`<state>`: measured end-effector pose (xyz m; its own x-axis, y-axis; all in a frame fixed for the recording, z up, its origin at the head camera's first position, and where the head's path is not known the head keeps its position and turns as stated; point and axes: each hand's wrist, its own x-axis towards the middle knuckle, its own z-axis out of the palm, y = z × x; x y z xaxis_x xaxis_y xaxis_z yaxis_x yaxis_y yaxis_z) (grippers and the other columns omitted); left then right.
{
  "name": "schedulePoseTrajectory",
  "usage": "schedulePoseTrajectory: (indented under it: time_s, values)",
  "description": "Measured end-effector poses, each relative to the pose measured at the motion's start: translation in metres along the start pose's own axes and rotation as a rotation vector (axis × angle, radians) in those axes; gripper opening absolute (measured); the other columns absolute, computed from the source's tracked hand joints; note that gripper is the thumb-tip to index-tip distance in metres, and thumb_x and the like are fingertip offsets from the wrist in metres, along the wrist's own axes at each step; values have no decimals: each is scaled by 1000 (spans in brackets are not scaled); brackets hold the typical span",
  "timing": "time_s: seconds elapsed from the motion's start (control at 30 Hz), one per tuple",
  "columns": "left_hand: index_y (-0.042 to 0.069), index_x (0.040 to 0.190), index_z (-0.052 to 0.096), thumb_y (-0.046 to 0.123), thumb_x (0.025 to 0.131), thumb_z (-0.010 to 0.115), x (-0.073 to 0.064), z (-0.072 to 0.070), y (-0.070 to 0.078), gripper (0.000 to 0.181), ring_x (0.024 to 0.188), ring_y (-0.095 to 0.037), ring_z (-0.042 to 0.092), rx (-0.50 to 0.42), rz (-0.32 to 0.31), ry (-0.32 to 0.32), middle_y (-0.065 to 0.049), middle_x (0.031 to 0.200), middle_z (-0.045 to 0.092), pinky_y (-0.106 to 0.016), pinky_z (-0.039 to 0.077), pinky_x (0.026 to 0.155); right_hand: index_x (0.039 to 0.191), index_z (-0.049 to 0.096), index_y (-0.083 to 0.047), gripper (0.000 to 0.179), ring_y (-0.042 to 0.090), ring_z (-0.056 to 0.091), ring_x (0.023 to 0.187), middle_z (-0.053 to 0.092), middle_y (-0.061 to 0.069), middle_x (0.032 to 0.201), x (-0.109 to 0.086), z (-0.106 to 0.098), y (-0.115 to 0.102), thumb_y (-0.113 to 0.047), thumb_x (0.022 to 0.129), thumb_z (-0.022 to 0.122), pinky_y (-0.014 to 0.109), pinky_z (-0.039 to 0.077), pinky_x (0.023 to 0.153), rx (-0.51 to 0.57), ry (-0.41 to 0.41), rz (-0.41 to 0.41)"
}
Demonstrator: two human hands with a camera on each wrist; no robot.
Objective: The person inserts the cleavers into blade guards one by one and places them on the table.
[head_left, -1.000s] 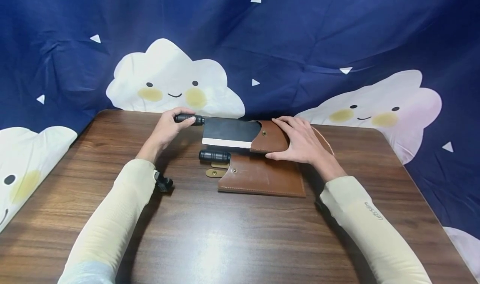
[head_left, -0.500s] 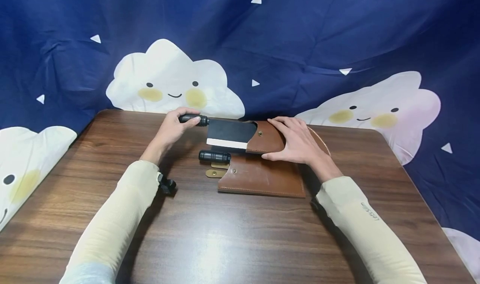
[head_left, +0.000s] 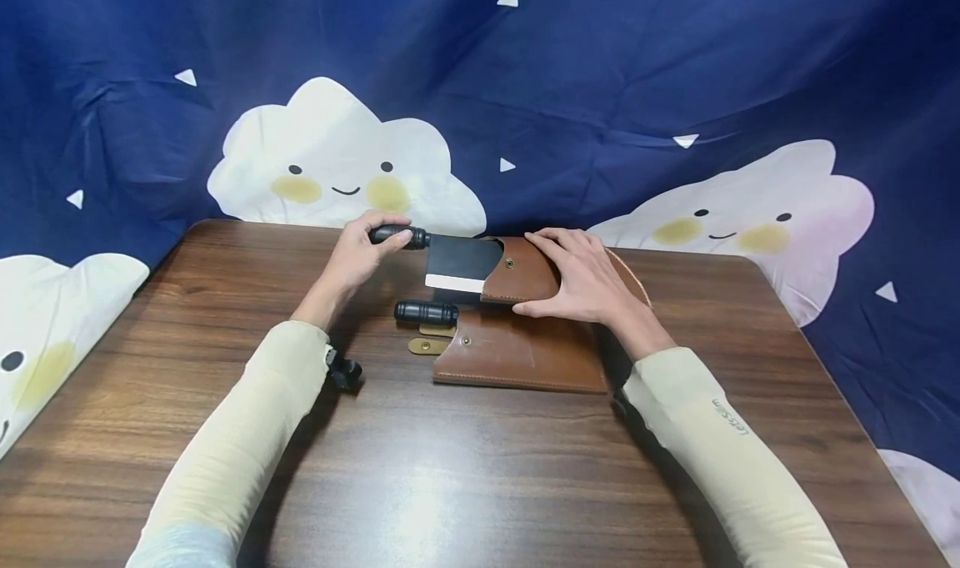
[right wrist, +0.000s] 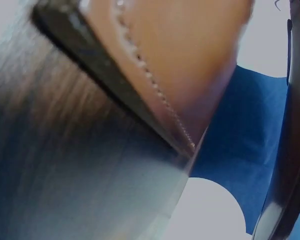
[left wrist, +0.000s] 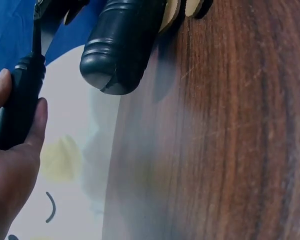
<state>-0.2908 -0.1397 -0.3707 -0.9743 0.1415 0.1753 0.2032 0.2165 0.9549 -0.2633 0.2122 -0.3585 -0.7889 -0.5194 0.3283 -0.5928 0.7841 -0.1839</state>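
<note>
My left hand [head_left: 358, 251] grips the black ribbed handle of a cleaver [head_left: 459, 259], thumb along the near side. Its dark blade, with a bright strip along the lower edge, runs partly into a brown leather sheath [head_left: 517, 280]; the rest of the blade is hidden inside. Holding that sheath from the right end is my right hand [head_left: 588, 278], thumb at the lower edge and fingers over the top. Just in front lies a second brown sheath [head_left: 525, 353], from which another black handle [head_left: 426, 312] sticks out to the left. In the left wrist view this second handle [left wrist: 120, 47] looms close.
Two tan snap straps [head_left: 427, 346] stick out beside the front sheath's mouth. A thin cord [head_left: 636, 276] loops behind my right hand. The wooden table [head_left: 420, 468] ends at a blue curtain [head_left: 570, 76] printed with clouds.
My left hand has pushed the cleaver rightward, and less blade shows outside the sheath. My right hand has shifted slightly left with the sheath. The front sheath stays put.
</note>
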Motion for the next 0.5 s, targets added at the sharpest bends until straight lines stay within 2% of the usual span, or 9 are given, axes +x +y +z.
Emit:
schedulePoseTrajectory:
  time_s: [0.13, 0.37, 0.5]
  values:
    - [-4, 129, 64, 12, 97, 70, 2, 3, -1, 36, 113, -22, 50, 2, 6, 3, -19, 137, 53, -23, 43, 88, 148, 53, -13, 110, 33, 45, 129, 52, 7, 141, 0, 1, 0, -77, 62, 78, 55, 27, 107, -7, -2, 4]
    - [-10, 128, 61, 4, 98, 66, -17, 7, 34, 34, 114, -22, 50, 17, -20, -14, -23, 136, 52, -22, 43, 89, 148, 52, -13, 110, 32, 44, 129, 52, 7, 141, 0, 2, 0, -78, 63, 78, 54, 27, 107, -14, 0, 1]
    - [-10, 128, 61, 4, 98, 66, -18, 8, 35, 34, 112, -22, 50, 13, -18, -11, -23, 134, 52, -22, 43, 88, 149, 52, -13, 111, 33, 44, 129, 51, 7, 142, 2, 4, -1, -79, 63, 77, 53, 27, 106, -18, -3, 3]
